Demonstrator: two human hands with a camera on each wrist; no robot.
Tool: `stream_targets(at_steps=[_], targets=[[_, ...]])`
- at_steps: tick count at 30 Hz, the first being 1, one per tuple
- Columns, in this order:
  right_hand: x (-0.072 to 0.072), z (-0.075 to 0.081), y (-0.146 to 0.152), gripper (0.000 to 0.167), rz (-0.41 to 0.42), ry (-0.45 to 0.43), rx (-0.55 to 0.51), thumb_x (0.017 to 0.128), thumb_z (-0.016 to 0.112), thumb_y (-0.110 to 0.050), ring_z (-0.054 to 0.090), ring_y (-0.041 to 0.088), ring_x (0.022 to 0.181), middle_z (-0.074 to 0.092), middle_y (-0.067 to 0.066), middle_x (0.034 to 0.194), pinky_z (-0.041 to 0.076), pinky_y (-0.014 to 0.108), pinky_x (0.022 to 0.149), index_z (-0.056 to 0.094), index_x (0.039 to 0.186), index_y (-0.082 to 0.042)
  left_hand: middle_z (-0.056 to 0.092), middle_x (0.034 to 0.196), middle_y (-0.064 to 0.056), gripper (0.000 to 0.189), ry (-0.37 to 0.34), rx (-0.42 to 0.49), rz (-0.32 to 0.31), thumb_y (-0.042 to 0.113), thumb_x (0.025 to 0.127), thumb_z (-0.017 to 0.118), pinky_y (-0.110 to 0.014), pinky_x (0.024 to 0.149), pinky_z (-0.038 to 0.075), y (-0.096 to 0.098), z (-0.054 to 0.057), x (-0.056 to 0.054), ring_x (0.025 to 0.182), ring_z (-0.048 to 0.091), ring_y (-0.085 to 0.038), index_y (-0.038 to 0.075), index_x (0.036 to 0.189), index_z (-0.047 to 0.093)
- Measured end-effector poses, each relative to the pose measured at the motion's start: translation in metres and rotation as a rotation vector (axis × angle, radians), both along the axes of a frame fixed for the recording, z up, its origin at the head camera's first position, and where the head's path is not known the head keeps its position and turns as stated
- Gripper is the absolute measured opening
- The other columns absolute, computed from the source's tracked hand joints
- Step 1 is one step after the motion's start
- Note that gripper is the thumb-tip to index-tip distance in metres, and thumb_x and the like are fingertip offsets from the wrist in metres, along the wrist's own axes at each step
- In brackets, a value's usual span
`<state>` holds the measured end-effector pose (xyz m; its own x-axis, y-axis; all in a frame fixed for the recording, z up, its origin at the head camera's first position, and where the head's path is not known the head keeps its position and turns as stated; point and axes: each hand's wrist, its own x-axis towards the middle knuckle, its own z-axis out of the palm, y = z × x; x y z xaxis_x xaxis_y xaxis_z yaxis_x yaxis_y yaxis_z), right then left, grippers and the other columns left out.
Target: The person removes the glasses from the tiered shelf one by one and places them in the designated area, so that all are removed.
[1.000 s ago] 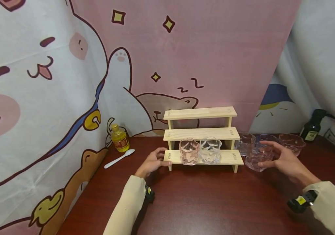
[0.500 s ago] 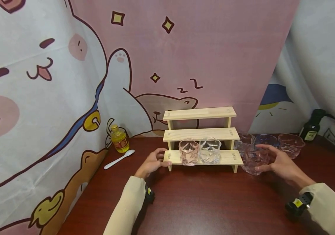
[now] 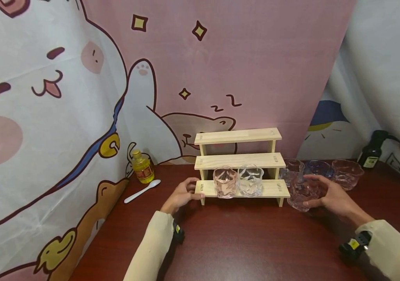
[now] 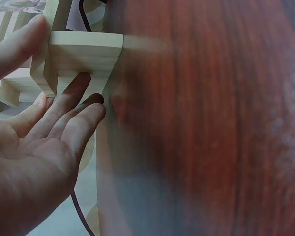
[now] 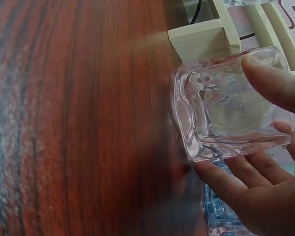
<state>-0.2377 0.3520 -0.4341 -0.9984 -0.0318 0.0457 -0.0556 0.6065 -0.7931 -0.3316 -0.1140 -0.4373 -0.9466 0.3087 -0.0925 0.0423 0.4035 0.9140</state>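
In the head view my right hand (image 3: 333,195) holds a clear, faintly pink glass (image 3: 303,195) with a wavy wall, just right of the three-step wooden display rack (image 3: 240,160). The right wrist view shows the thumb on one side of this glass (image 5: 231,105) and the fingers round the other. My left hand (image 3: 182,196) grips the left end of the rack's lowest step, thumb at the front and fingers by the side panel (image 4: 86,51). On that step stand a pinkish glass (image 3: 225,182) and a colourless glass (image 3: 250,180), side by side.
Behind my right hand stand a clear glass (image 3: 292,171), a blue glass (image 3: 318,169) and a pink glass bowl (image 3: 347,174). A dark bottle (image 3: 372,150) is at the far right. To the left are a yellow oil bottle (image 3: 143,167) and a white spoon (image 3: 142,191).
My right hand has moved left and slightly toward me with the glass, bringing it closer to the rack's right end. The left hand has stayed on the rack.
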Motion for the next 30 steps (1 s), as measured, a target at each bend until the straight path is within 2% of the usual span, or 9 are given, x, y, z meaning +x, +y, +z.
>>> stream_targets(at_steps=[6, 13, 18, 23, 26, 30], targets=[[0.0002, 0.0016, -0.0038, 0.1, 0.008, -0.013, 0.006, 0.074, 0.088, -0.016, 0.052, 0.051, 0.127, 0.046, 0.038, 0.144, 0.053, 0.031, 0.082, 0.03, 0.153, 0.002, 0.066, 0.131, -0.016, 0.075, 0.001, 0.001, -0.001, 0.014, 0.082, 0.082, -0.047, 0.102, 0.044, -0.0007, -0.0017, 0.0003, 0.112, 0.064, -0.023, 0.008, 0.147, 0.044], [-0.0008, 0.0034, -0.0034, 0.101, -0.004, -0.035, 0.015, 0.075, 0.088, -0.015, 0.051, 0.054, 0.126, 0.046, 0.04, 0.142, 0.053, 0.052, 0.089, 0.028, 0.155, 0.0, 0.065, 0.131, -0.016, 0.074, 0.003, -0.004, -0.002, 0.015, 0.082, 0.082, -0.048, 0.104, 0.043, 0.0005, -0.0009, -0.0005, 0.113, 0.063, -0.023, 0.009, 0.146, 0.045], [-0.0004, 0.0044, -0.0039, 0.101, -0.009, -0.037, 0.019, 0.075, 0.088, -0.014, 0.051, 0.055, 0.126, 0.044, 0.041, 0.143, 0.053, 0.053, 0.089, 0.028, 0.155, 0.0, 0.065, 0.131, -0.016, 0.074, 0.004, -0.008, -0.005, 0.014, 0.082, 0.081, -0.047, 0.104, 0.043, 0.001, 0.001, 0.0004, 0.113, 0.063, -0.024, 0.009, 0.146, 0.045], [0.0013, 0.0055, -0.0046, 0.1, 0.012, -0.036, 0.03, 0.075, 0.087, -0.013, 0.053, 0.055, 0.124, 0.045, 0.041, 0.143, 0.055, 0.048, 0.084, 0.028, 0.155, 0.001, 0.064, 0.133, -0.017, 0.074, 0.011, -0.011, -0.012, 0.015, 0.083, 0.081, -0.047, 0.103, 0.044, 0.0016, 0.0005, 0.0009, 0.114, 0.063, -0.024, 0.008, 0.147, 0.044], [0.0007, 0.0057, -0.0063, 0.099, 0.028, -0.011, 0.072, 0.074, 0.088, -0.014, 0.054, 0.054, 0.123, 0.047, 0.04, 0.141, 0.054, 0.047, 0.083, 0.031, 0.153, 0.002, 0.065, 0.133, -0.016, 0.075, 0.003, -0.004, -0.005, 0.015, 0.082, 0.082, -0.046, 0.102, 0.044, 0.0012, -0.0003, 0.0007, 0.114, 0.064, -0.024, 0.008, 0.147, 0.044], [0.0003, 0.0078, -0.0096, 0.099, 0.029, 0.034, 0.161, 0.071, 0.089, -0.015, 0.052, 0.056, 0.122, 0.049, 0.04, 0.139, 0.05, 0.056, 0.087, 0.034, 0.151, 0.002, 0.065, 0.132, -0.015, 0.074, 0.005, 0.0, 0.003, 0.015, 0.082, 0.082, -0.045, 0.1, 0.045, 0.0002, -0.0007, 0.0, 0.112, 0.064, -0.023, 0.009, 0.146, 0.045]])
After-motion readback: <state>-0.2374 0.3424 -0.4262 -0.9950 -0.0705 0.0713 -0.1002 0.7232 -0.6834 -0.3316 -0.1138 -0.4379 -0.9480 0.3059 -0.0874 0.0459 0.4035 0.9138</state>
